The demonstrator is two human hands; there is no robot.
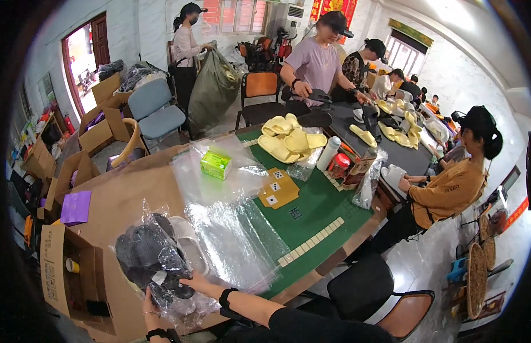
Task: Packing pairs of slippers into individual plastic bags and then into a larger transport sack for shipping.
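Dark grey slippers (pixel 141 248) lie in a crinkled clear plastic bag (pixel 182 311) at the near side of the table. My right hand (pixel 195 283) grips the bag's near right part, fingers bent, beside a black slipper end. On the bag's near left edge my left hand (pixel 150 308) is closed, partly covered by film. A whitish slipper (pixel 190 243) lies under or beside the dark ones, blurred by the plastic. Just right of the bag, a stack of flat clear bags (pixel 234 234) covers the table.
A green tissue pack (pixel 215 164) sits on the film. Yellow slippers (pixel 288 140), a white bottle (pixel 329 153) and a red-lidded jar (pixel 338 166) stand farther back. An open cardboard box (pixel 77 268) is at left, a black chair (pixel 361 286) at right. Several people work around the far tables.
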